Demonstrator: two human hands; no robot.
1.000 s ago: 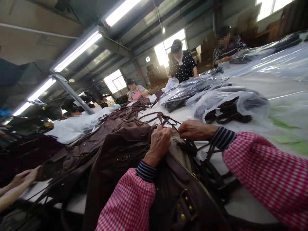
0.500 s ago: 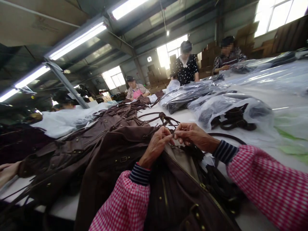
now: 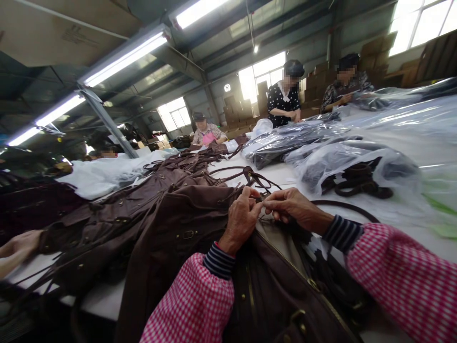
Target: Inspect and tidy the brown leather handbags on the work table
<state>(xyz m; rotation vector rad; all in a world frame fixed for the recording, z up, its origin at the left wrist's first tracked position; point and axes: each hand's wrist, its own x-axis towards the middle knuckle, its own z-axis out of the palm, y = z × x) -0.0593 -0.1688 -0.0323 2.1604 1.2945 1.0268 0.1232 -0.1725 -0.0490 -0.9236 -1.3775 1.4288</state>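
Observation:
A brown leather bag (image 3: 200,247) with brass fittings lies open in front of me on the white table (image 3: 282,174). My left hand (image 3: 242,220) rests on the bag's top edge with its fingers pinched together. My right hand (image 3: 291,207) meets it fingertip to fingertip, also pinched. Between them they hold a thin dark strap (image 3: 262,193) at the bag's mouth. Both my sleeves are pink checked with striped cuffs.
More brown bags (image 3: 171,176) are piled beyond mine. Plastic-wrapped bags (image 3: 350,166) lie to the right. Another person's hand (image 3: 21,245) touches the pile at the far left. Three people (image 3: 285,95) stand at the table's far side.
My hands have drawn together from apart into a fingertip pinch on the strap. The camera has tilted slightly, shifting the scene down and right.

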